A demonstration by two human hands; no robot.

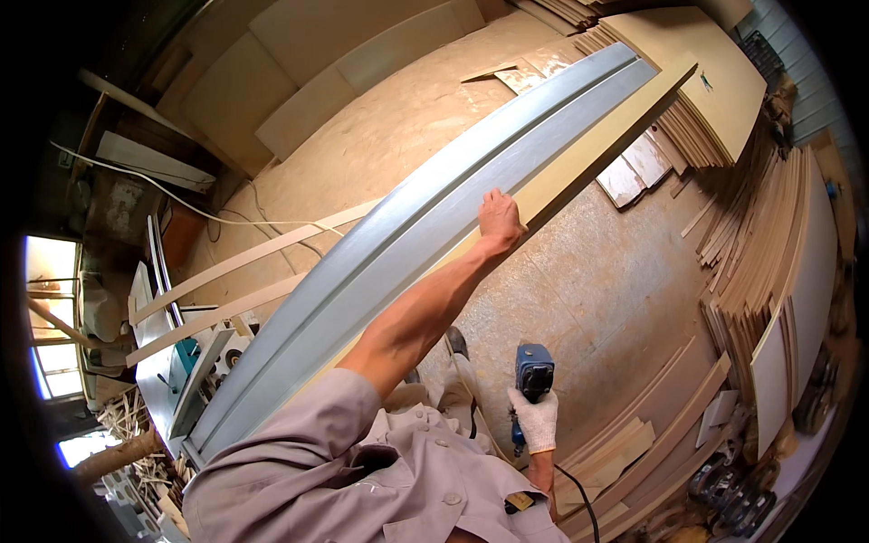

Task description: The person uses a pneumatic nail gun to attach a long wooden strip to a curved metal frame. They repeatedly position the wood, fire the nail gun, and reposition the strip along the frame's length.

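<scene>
A long silver-grey panel (389,213) with grooves along its length runs diagonally from the lower left to the far right. Along its near edge lies a pale wooden board (597,149), its side face in dark shadow. My bare left hand (501,215) reaches across to this board, fingers bent and closed on its edge. My right hand (536,422), in a white knitted glove, is wrapped round the handle of a blue corded power tool (534,369), held low beside my body and apart from the panel. Its exact kind is unclear; the palm side of the grip is hidden.
Stacked wooden sheets (733,90) and thin strips (792,244) stand on the right. Loose planks (634,452) lie at lower right, near a black cord (584,498). On the left are a machine table (158,353), two projecting wooden strips (226,317) and a pale cable (190,199).
</scene>
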